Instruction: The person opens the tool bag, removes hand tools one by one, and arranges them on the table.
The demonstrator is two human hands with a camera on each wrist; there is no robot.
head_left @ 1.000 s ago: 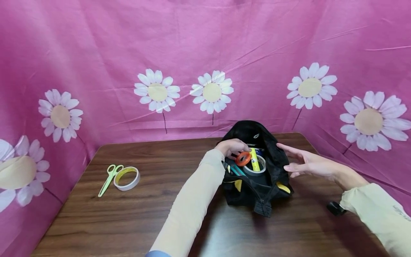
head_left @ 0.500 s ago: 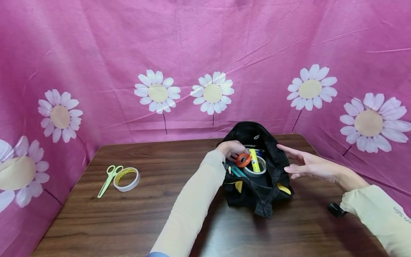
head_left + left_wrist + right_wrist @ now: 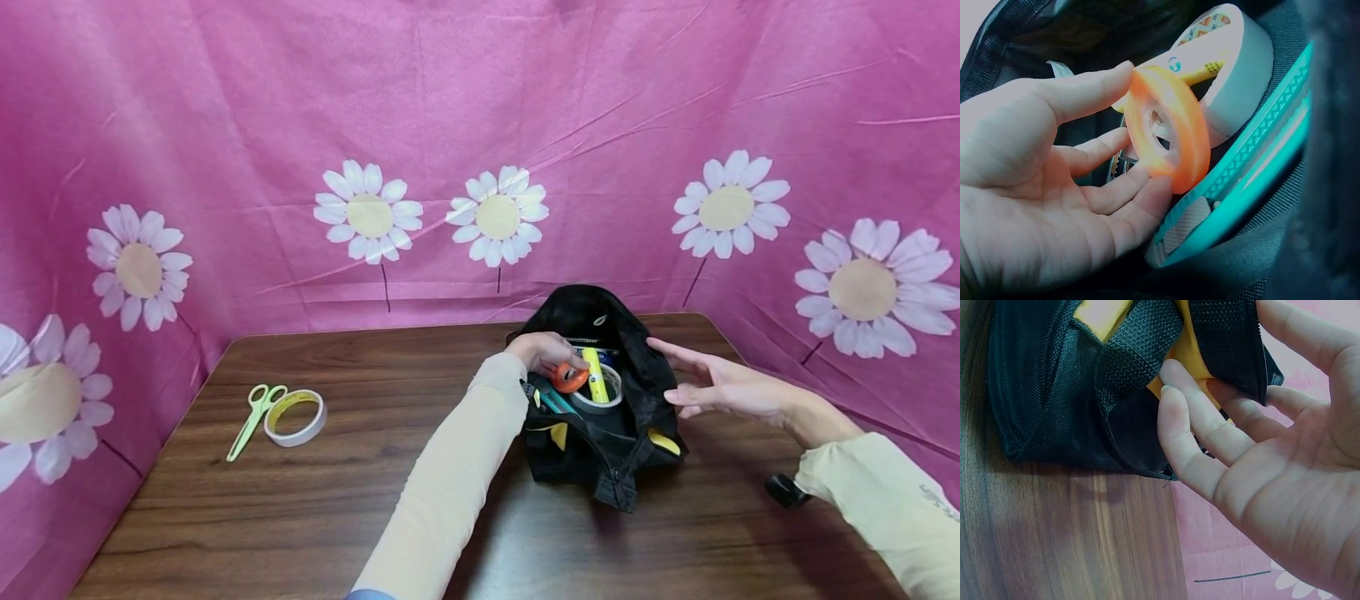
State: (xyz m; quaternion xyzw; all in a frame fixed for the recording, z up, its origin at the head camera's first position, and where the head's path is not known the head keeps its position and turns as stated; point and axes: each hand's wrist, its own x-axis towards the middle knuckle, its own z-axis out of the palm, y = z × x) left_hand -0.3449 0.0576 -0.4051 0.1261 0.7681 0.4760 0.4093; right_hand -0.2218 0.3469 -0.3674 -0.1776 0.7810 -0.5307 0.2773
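Note:
In the left wrist view my left hand (image 3: pixel 1066 175) pinches an orange roll of tape (image 3: pixel 1191 137) between thumb and fingers. The hand reaches into an open black bag (image 3: pixel 570 458). Inside, a yellow stick (image 3: pixel 596 377) leans on a white tape roll (image 3: pixel 613 385). A teal utility knife (image 3: pixel 1235 169) lies beside them, under my left fingers. My right hand (image 3: pixel 735 387) touches the bag's right side with loosely extended fingers. The right wrist view shows those fingers near a black strap (image 3: pixel 1141 356) and yellow lining; some fingertips are hidden behind the fabric.
Light green scissors (image 3: pixel 255 421) and another white tape roll (image 3: pixel 307 429) lie on the left of the wooden table (image 3: pixel 337 517). A pink cloth (image 3: pixel 600 100) with printed daisies hangs behind the table and along its sides.
My left hand has shifted slightly within the bag, and the orange tape roll has turned and moved a little lower and to the right. My right hand stays at the bag's side.

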